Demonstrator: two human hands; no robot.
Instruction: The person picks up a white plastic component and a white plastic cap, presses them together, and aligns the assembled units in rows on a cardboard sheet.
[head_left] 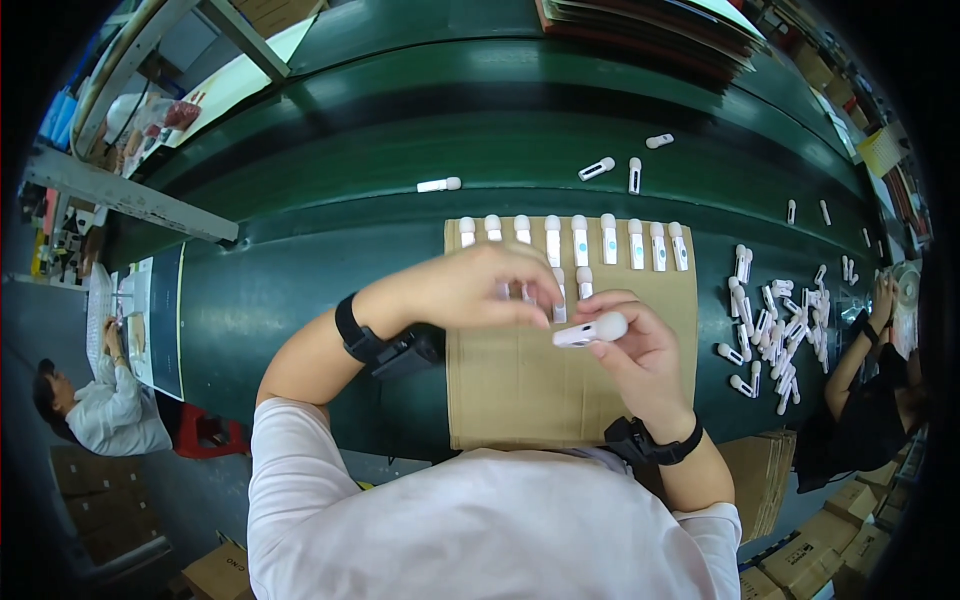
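My right hand (645, 355) grips a small white wand with a round, pale knob (590, 331), its slim end pointing left. My left hand (480, 285) hovers just left of it with curved fingers apart, over the brown cardboard sheet (520, 400). It holds nothing that I can see and partly covers some wands behind it. Along the sheet's far edge stands a row of similar white wands (609, 240), knobs pointing away from me. A shorter second row begins below them, with one wand (584, 282) beside my right fingers.
A loose heap of white wands (785, 325) lies right of the sheet on the green table (300, 290). Several more lie scattered on the green strip (520, 150) beyond. A metal post (130, 190) rises at left. People sit at left (110, 400) and right (870, 400).
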